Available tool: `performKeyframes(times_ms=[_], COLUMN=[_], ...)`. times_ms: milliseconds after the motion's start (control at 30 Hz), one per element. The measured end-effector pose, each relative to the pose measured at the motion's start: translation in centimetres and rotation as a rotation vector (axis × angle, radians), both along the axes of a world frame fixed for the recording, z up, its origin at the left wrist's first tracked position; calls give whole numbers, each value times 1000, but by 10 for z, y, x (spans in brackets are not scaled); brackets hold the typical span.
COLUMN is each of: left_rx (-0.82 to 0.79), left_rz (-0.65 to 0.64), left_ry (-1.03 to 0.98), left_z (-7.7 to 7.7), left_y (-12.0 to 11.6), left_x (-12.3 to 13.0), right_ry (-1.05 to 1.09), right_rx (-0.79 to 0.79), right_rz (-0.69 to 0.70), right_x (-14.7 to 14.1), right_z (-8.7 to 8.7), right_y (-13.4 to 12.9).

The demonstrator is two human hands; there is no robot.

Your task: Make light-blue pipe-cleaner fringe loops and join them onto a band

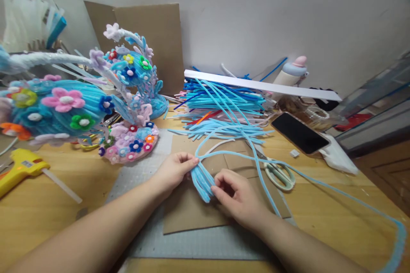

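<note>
A small bundle of light blue pipe cleaners (pixel 202 182) hangs over the cardboard sheet, pinched near its gathered top by my left hand (pixel 179 169). Long loose strands run from that top, one looping up and others stretching far to the right. My right hand (pixel 235 194) has its thumb and fingers closed at the bundle's lower right side. Its fingertips seem to grip the edge strands. Beneath both hands lies the brown cardboard sheet (pixel 188 217) on a grey cutting mat (pixel 150 239). Scissors (pixel 280 175) with pale green handles rest on the cardboard's right side.
Behind the hands sits a pile of pipe cleaners (pixel 224 98) with a white strip (pixel 262 85) across it. Flower-covered pipe-cleaner pieces (pixel 60 106) stand at left, above a yellow glue gun (pixel 24 169). A phone (pixel 300 132) lies at right; a bottle (pixel 290 74) stands behind.
</note>
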State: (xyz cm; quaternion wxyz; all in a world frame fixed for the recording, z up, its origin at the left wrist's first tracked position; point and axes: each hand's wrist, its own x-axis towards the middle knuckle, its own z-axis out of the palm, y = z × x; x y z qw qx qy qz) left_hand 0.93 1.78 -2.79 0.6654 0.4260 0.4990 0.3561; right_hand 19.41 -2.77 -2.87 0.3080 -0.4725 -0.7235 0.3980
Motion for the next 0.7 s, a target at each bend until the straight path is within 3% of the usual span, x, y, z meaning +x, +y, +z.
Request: performKeyframes(times_ms=[333, 700], left_rx=[54, 91], left_rz=[-9, -23], left_ry=[44, 126], left_z=[-2, -7], left_y=[3, 4], left_x=[1, 1], right_ry=[366, 435], right_rx=[-480, -512], right_rz=[-69, -117], right_x=[-5, -17], right_z=[-8, -15], right_y=[-3, -5])
